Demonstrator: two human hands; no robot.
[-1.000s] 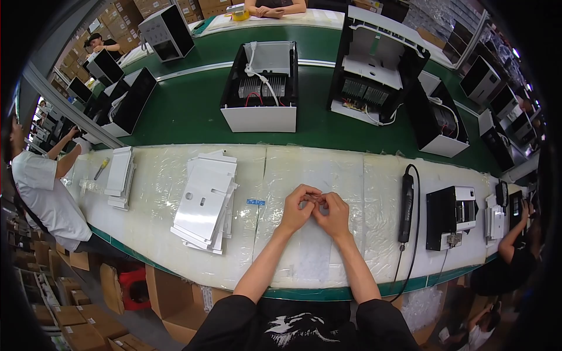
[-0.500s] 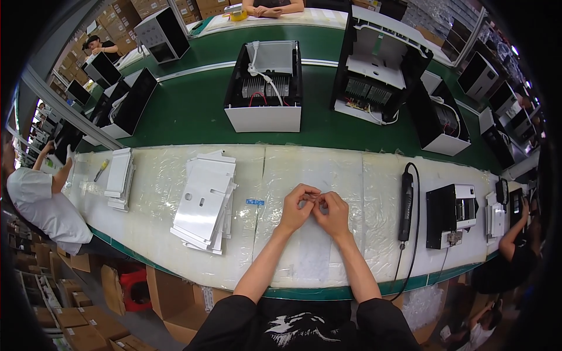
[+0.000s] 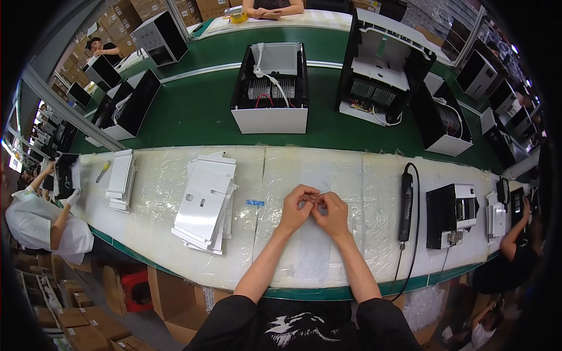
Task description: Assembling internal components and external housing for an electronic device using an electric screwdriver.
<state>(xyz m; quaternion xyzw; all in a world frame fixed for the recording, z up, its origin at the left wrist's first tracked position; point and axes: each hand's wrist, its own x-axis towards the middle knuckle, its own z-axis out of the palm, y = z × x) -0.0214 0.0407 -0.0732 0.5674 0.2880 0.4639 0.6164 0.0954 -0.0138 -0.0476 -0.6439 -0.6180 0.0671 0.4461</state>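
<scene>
I see the open box (image 3: pixel 269 121), beyond and right of the stack of white plates (image 3: pixel 205 221), has slid slightly rightward along the green belt (image 3: pixel 193 111); both hands stay put, so I judge the work here is paused. Right of the stack, past the blue strip (image 3: pixel 255 203), the left hand (image 3: pixel 297 207) and right hand (image 3: pixel 332 212) meet, forearms angled inward. Their fingers curl, tips pressed together; I cannot tell whether they pinch anything. The stack lies untouched.
</scene>
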